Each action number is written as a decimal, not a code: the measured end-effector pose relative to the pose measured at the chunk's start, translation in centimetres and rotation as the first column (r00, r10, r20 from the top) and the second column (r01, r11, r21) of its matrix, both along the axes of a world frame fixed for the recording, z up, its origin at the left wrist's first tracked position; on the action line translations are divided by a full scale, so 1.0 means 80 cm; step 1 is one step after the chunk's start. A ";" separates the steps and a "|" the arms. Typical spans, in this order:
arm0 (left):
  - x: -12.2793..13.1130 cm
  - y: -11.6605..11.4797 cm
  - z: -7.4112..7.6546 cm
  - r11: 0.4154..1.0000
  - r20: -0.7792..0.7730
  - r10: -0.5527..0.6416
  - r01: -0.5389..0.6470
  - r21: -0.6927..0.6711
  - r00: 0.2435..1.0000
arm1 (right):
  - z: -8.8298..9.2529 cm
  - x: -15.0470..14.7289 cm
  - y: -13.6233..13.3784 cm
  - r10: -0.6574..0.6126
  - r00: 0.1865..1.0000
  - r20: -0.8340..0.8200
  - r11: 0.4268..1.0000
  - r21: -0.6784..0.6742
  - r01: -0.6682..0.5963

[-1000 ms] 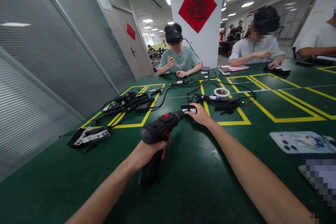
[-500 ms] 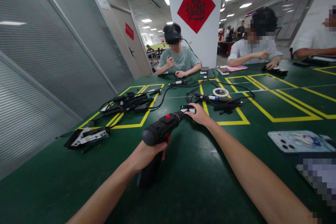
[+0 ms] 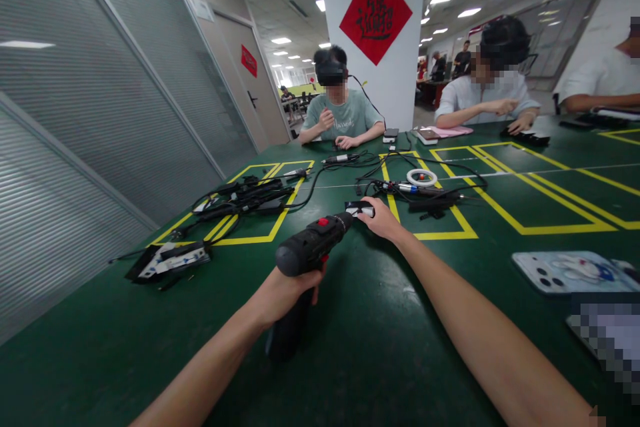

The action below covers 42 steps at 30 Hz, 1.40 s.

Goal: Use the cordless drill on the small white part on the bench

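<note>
Left hand is wrapped tight round the grip of the black cordless drill, fingers fully closed on the handle, thumb side up near the red button. Drill sits roughly mid-table, nose pointing away from the person twd the yellow tape lines. Right hand is out front at the nose end, fingers curled over a small black-and-white part that lies on the green table, right at the drill's tip. Hand looks pinched shut on it, but can't tell how firm, the palm hides most of it.

Handling, my read: drill looks chunky and back-heavy w/ the battery foot at the bottom, rigid plastic shell, rubbery grip so not slippery. Best taken where it is now, on the handle, wrist straight behind it. The small part looks light and stiff, prob. hard plastic; easy to spin or skid on the smooth tabletop if the tip pushes, so it wants pinning flat from the sides, fingers kept clear of the bit. Bit itself too small to make out.

Around them: tangle of black cables and tools to the left, another opened black-and-white piece nearer the left edge, a white ring beyond the right hand, a phone face down on the right. Other people sit across the table, hands busy w/ their own stuff, well apart from this pair.
</note>
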<state>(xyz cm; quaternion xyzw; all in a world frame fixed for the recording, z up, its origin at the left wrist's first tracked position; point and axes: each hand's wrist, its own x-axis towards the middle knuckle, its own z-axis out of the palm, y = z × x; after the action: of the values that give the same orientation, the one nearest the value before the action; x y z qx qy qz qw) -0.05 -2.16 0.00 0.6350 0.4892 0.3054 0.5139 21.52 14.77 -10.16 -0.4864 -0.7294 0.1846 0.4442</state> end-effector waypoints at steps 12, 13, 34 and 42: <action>-0.002 0.001 0.003 0.998 0.033 -0.003 0.005 -0.059 0.999 | -0.001 0.000 -0.001 -0.007 1.000 0.002 1.000 0.003 0.007; -0.002 0.001 0.003 0.998 0.029 -0.001 0.002 -0.064 1.000 | -0.002 -0.001 0.000 -0.008 1.000 0.000 1.000 0.009 0.008; -0.007 0.003 -0.005 0.998 0.073 0.002 0.003 -0.068 0.997 | -0.001 0.000 -0.001 -0.008 1.000 0.010 1.000 0.002 0.008; -0.007 0.004 -0.006 0.999 0.008 0.037 -0.037 -0.037 0.999 | -0.001 0.000 0.000 0.004 1.000 0.002 1.000 -0.007 -0.004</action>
<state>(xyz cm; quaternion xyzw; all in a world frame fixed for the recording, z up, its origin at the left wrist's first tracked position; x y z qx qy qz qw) -0.62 -1.88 -0.46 0.6150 0.5042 0.3084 0.5219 21.55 14.77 -10.27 -0.4868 -0.7300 0.1875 0.4415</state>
